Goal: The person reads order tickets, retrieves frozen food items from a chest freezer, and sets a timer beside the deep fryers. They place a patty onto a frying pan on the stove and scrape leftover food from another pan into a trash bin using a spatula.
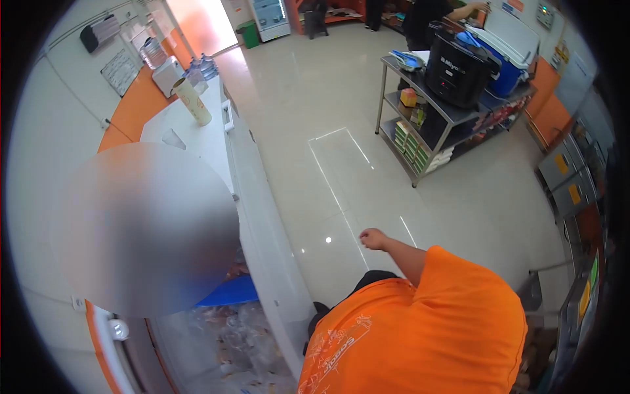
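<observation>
My right hand [373,238] hangs over the floor at the end of my bare forearm, its fingers curled in, with nothing visible in them. It touches nothing. My orange shirt [420,335] fills the bottom of the view. To the left of my body is a white chest freezer [279,289], open at the near end. Clear plastic bags [239,338] lie inside it, with a blue sheet-like thing [230,291] beyond them. A large blurred patch covers part of the freezer. My left hand does not show.
On the freezer's far top stand a roll of wrap [191,103] and a clear cup [172,138]. A metal shelf table [430,108] holds a black cooker [457,71] and a blue cooler [508,75]. A person in black [423,25] stands behind it. Tiled floor [328,177] lies between.
</observation>
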### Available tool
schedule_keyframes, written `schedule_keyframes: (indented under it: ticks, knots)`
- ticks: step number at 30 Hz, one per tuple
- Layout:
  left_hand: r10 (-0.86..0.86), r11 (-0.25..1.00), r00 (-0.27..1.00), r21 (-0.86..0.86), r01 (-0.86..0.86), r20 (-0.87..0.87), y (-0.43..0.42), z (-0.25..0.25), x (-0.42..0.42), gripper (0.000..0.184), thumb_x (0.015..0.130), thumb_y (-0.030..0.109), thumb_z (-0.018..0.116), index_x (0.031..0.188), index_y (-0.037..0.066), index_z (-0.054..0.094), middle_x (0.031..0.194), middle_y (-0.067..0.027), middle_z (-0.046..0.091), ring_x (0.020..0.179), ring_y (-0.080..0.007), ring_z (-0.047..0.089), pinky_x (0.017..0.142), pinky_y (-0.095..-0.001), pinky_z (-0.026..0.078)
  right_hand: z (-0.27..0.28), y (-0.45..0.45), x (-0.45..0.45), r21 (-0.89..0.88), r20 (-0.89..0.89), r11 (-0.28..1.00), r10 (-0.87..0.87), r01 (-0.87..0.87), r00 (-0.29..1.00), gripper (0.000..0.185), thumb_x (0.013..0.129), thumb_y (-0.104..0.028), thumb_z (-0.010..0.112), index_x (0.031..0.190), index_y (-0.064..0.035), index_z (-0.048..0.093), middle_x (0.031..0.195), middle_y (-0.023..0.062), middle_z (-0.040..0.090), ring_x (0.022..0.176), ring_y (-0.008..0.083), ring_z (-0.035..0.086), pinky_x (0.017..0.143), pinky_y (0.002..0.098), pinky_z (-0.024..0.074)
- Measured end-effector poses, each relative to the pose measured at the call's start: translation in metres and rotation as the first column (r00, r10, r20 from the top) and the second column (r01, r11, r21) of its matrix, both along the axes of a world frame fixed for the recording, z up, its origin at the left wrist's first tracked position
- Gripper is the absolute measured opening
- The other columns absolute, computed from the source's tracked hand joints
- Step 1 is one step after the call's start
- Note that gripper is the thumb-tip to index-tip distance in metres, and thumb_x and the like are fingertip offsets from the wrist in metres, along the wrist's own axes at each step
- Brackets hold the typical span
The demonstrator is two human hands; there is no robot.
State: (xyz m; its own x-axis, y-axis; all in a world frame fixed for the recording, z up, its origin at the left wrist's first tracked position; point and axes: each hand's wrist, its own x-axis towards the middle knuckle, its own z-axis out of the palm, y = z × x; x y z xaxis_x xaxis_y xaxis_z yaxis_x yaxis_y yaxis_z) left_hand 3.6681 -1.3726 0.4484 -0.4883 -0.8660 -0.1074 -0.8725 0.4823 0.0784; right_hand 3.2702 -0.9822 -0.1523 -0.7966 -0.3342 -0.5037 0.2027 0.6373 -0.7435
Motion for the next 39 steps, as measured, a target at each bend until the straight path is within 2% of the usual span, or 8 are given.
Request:
schedule_keyframes:
  ticks: [3,8,14,18,23,26,31,39]
  knots:
    - [-0.037,0.999,0.989,0.003,0.037,0.143,-0.004,-0.156,0.038,0.057,0.082,0.027,0.069,0.124,-0.007,0.051,0.119,-0.0312,0.056,0.114,-0.0417,0.054,0.098,-0.0489,0.041,-0.021,0.001,-0.016,-0.099,0.169,0.990,0.116,-0.101,0.979,0.029,0.082,-0.012,0.057,0.107,0.0001,0.064,0.086,0.0079,0.066,0.069,0.0168,0.063,0.058,0.0305,0.0520]
    - [-0.053,0.996,0.998,0.075,0.050,0.033,0.113,-0.347,-0.017,0.043,0.083,0.021,0.067,0.111,-0.008,0.053,0.103,-0.0278,0.064,0.099,-0.0438,0.061,0.089,-0.0474,0.048,-0.045,0.077,-0.015,0.000,0.327,0.967,0.241,-0.256,0.913,0.026,0.081,-0.016,0.056,0.099,-0.0002,0.067,0.081,0.0097,0.067,0.068,0.0181,0.063,0.059,0.0334,0.0515]
    - [0.177,0.956,0.951,0.274,-0.105,-0.253,0.153,-0.524,-0.017,0.029,0.087,0.017,0.059,0.110,-0.002,0.058,0.109,-0.0207,0.062,0.102,-0.0369,0.060,0.093,-0.0441,0.045,-0.044,0.220,0.001,0.429,-0.103,0.708,0.656,-0.562,0.748,0.029,0.075,-0.023,0.052,0.079,0.0002,0.068,0.079,0.0239,0.066,0.075,0.0383,0.064,0.071,0.0474,0.0497]
    - [-0.097,0.966,0.740,0.115,0.230,-0.665,0.361,-0.380,0.017,0.038,0.088,0.025,0.061,0.119,0.004,0.056,0.121,-0.0183,0.056,0.116,-0.0353,0.052,0.101,-0.0414,0.041,-0.104,0.262,0.054,0.420,0.160,0.614,0.676,-0.669,0.720,0.025,0.078,-0.020,0.052,0.075,-0.0010,0.069,0.070,0.0125,0.066,0.064,0.0216,0.063,0.058,0.0369,0.0511]
    - [0.389,0.866,0.711,0.497,-0.065,-0.586,0.559,-0.362,0.241,0.039,0.090,0.028,0.059,0.122,0.006,0.054,0.125,-0.0167,0.053,0.113,-0.0311,0.055,0.097,-0.0379,0.045,-0.112,0.205,0.266,0.219,0.113,0.695,0.679,-0.685,0.726,0.020,0.077,-0.015,0.057,0.083,0.0003,0.069,0.076,0.0189,0.068,0.072,0.0340,0.066,0.068,0.0407,0.0518]
    - [0.598,0.801,0.646,0.384,-0.460,-0.475,0.654,-0.402,0.389,0.036,0.089,0.025,0.061,0.118,0.003,0.057,0.121,-0.0166,0.056,0.109,-0.0303,0.058,0.092,-0.0380,0.048,-0.105,0.149,0.445,0.273,-0.240,0.224,0.958,-0.935,0.159,0.021,0.080,-0.019,0.059,0.090,-0.0029,0.068,0.091,0.0193,0.068,0.091,0.0364,0.065,0.079,0.0445,0.0508]
    - [0.788,0.543,0.329,0.335,-0.770,-0.521,0.773,-0.388,0.561,0.033,0.087,0.021,0.062,0.112,0.000,0.059,0.113,-0.0194,0.059,0.101,-0.0337,0.061,0.087,-0.0407,0.050,0.093,0.073,0.825,-0.191,-0.493,-0.270,0.858,-0.944,-0.145,0.025,0.088,-0.020,0.062,0.108,-0.0057,0.063,0.094,0.0136,0.068,0.087,0.0247,0.066,0.078,0.0353,0.0510]
    - [0.795,0.374,0.153,0.276,-0.886,-0.587,0.835,-0.393,0.750,0.029,0.085,0.018,0.066,0.107,-0.001,0.061,0.105,-0.0185,0.062,0.090,-0.0309,0.065,0.079,-0.0395,0.053,0.317,0.003,1.264,-0.481,-0.847,-0.515,0.483,-0.709,0.224,0.059,0.083,-0.019,0.064,0.132,0.0041,0.040,0.126,0.0231,0.049,0.119,0.0369,0.048,0.098,0.0434,0.0406]
